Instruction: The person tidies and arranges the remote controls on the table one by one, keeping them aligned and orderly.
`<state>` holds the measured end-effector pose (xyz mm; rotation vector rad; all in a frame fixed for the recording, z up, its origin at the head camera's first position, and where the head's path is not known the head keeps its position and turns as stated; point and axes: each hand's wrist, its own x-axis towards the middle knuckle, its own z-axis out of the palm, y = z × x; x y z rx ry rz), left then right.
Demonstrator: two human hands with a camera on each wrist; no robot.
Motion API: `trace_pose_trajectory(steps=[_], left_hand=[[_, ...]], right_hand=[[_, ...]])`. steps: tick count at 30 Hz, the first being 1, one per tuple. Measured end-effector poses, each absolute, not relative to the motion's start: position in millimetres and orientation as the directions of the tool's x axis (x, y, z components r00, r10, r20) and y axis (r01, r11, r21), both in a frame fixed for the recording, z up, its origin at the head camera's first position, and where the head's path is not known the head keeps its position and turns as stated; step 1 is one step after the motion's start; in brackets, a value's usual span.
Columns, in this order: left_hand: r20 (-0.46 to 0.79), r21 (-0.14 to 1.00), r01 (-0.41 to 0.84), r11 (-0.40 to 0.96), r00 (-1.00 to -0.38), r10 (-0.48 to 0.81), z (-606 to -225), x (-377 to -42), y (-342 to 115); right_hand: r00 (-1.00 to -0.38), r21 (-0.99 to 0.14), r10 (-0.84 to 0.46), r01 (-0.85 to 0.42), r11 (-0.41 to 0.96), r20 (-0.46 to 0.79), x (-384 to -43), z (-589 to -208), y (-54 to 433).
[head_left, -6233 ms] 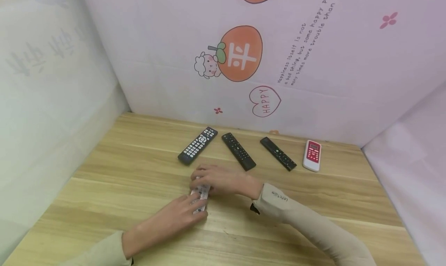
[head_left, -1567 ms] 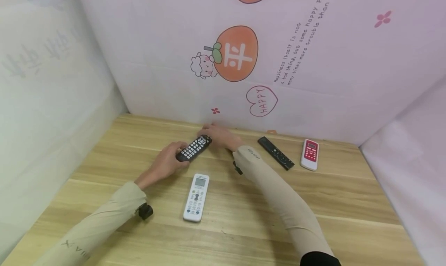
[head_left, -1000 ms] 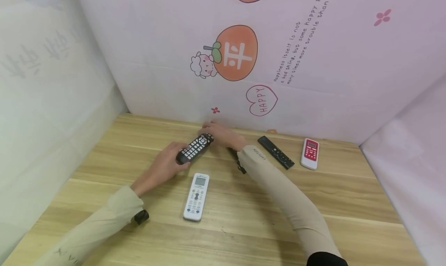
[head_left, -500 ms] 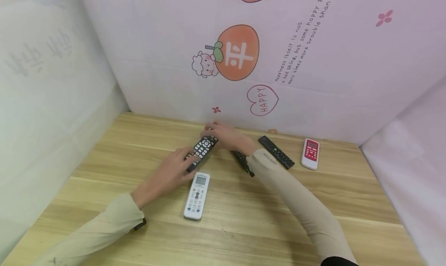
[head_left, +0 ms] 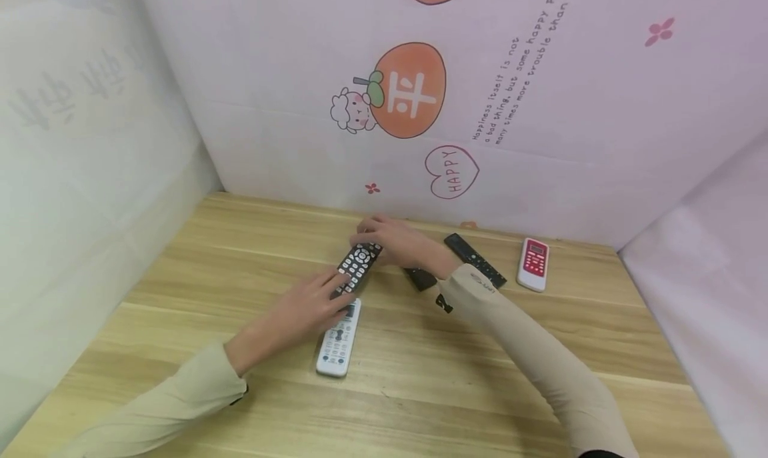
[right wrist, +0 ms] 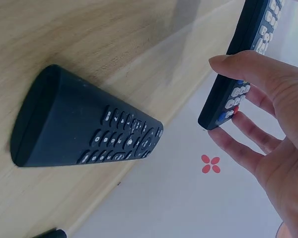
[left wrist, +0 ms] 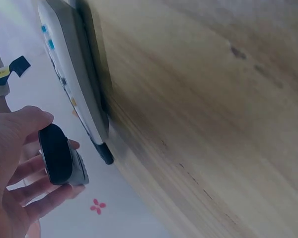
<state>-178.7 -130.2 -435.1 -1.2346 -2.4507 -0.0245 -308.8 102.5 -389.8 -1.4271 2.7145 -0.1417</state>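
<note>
A black remote control with white buttons (head_left: 360,263) is held between my two hands, slanting above the table. My left hand (head_left: 315,305) grips its near end; in the left wrist view the thumb and fingers close around that dark end (left wrist: 57,156). At the far end, my right hand (head_left: 399,241) pinches it, thumb on one side and fingers on the other, clear in the right wrist view (right wrist: 238,94). A white remote control (head_left: 337,348) lies just below my left hand, its top partly covered by the fingers.
A second black remote control (right wrist: 97,126) lies on the wooden table (head_left: 420,391), partly hidden behind my right wrist in the head view. Farther right lie a slim black remote control (head_left: 468,253) and a red-and-white one (head_left: 533,265). A printed cloth (head_left: 288,145) stands behind the table.
Earlier both hands were on the white remote control; they have left it on the table. They now hold the black white-buttoned one, which has shifted right and toward the white remote.
</note>
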Motion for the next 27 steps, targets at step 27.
trace_pose_trajectory(steps=[27], left_hand=[[0.416,-0.261,0.793,0.551,-0.423,0.805,-438,-143,-88]], right_hand=[[-0.518,-0.086,-0.853,-0.849,0.521,-0.058,-271,-384,132]])
